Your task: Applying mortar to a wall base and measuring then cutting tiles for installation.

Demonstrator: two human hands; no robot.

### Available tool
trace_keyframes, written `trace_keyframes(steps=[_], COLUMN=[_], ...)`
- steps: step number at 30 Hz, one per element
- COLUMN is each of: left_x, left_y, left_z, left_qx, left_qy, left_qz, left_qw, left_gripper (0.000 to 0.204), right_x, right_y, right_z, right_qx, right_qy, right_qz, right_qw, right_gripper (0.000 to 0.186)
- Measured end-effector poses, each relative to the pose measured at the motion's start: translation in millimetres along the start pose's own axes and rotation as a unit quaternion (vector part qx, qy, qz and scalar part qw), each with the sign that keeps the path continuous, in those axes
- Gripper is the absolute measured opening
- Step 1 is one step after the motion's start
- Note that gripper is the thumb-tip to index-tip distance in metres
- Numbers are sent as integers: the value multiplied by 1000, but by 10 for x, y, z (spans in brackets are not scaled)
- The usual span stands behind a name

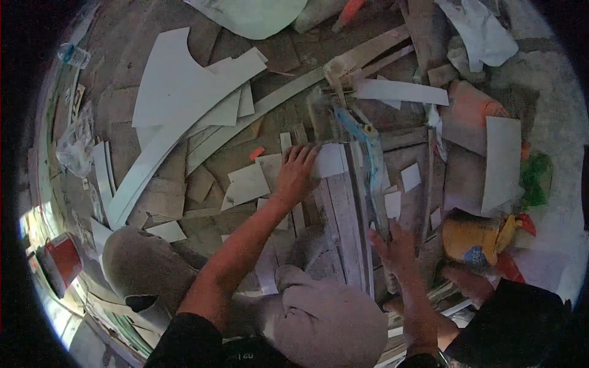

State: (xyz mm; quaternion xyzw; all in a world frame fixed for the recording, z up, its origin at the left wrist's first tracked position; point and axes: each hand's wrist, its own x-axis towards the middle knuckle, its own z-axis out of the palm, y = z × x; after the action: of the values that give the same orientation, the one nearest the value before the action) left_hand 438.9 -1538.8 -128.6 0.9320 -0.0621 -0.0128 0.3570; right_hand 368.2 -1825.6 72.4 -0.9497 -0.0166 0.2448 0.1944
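My left hand (299, 170) lies with its fingers stretched out on a small white sheet piece (331, 161), at the far end of a narrow wooden board (343, 221). Beside that board runs a long bar with worn blue paint (372, 162), hinged near its far end. My right hand (397, 250) is at the bar's near end, fingers apart; whether it touches the bar I cannot tell. Near my left hand lies a loose white offcut (247, 185). A curved white strip (402, 92) rests beyond the hinge.
Large curved white sheets (169, 92) lie at the far left. Several offcuts, such as one white square (410, 177), are scattered about. At right are a tall white panel (501, 164) and a yellow container (471, 238). Another person's black sleeve (512, 325) is at lower right.
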Motion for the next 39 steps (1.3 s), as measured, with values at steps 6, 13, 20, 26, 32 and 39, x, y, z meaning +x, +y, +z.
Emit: trace_keyframes(steps=[6,13,20,26,32,39], left_x=[35,31,17,-17,-84,-252], left_y=[9,50,65,28,1,-220], left_z=[-7,47,154,184,67,-2], left_qx=[18,18,37,14,34,44], left_qy=[-25,-31,13,-4,33,31], left_qz=[-4,18,18,9,15,-35], left_qw=[1000,999,999,1000,999,998], left_gripper=[101,94,97,96,104,121], right_x=[545,2241,2304,1966,1447,1151], right_y=[847,1554,1322,1599,2088,2384], right_z=[209,1081,1309,802,859,1016], right_qx=[106,220,435,620,580,573], right_qy=[-2,151,125,122,148,180], right_qz=[14,40,154,179,168,317], right_qw=[994,963,878,754,783,734], right_gripper=[48,48,50,50,48,48])
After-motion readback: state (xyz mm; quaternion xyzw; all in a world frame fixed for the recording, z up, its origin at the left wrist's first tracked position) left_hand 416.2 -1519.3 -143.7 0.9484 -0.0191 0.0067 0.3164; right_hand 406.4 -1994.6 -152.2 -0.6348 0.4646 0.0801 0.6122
